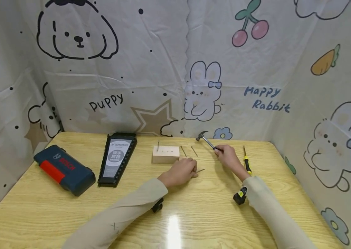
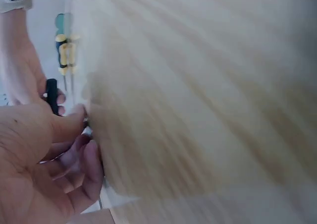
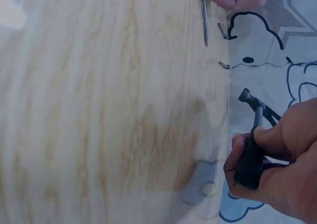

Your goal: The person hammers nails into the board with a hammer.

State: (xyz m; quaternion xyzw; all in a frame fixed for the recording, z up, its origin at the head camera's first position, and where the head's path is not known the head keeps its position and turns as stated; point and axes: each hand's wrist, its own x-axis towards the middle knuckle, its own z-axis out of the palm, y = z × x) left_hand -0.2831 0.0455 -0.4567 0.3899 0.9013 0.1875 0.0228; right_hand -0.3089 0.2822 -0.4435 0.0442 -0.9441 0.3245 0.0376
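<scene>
My left hand (image 1: 180, 172) is low over the table in front of the wooden block (image 1: 166, 159), pinching a nail (image 1: 201, 170) whose shank sticks out to the right. In the right wrist view the same nail (image 3: 205, 23) shows beside the left fingertips. One nail (image 1: 158, 146) stands upright in the block's left part, with several small holes to its right. Two loose nails, a nearer one (image 1: 183, 151) and another (image 1: 194, 151), lie right of the block. My right hand (image 1: 229, 158) grips the dark handle of a claw hammer (image 1: 206, 139), its head pointing away to the left.
A yellow and black screwdriver (image 1: 246, 164) lies just right of the right hand. A small black and yellow object (image 1: 240, 195) is beside the right sleeve. At the left are a blue and red Bosch case (image 1: 65, 169) and a black tool case (image 1: 117, 159). Printed cloth hangs behind.
</scene>
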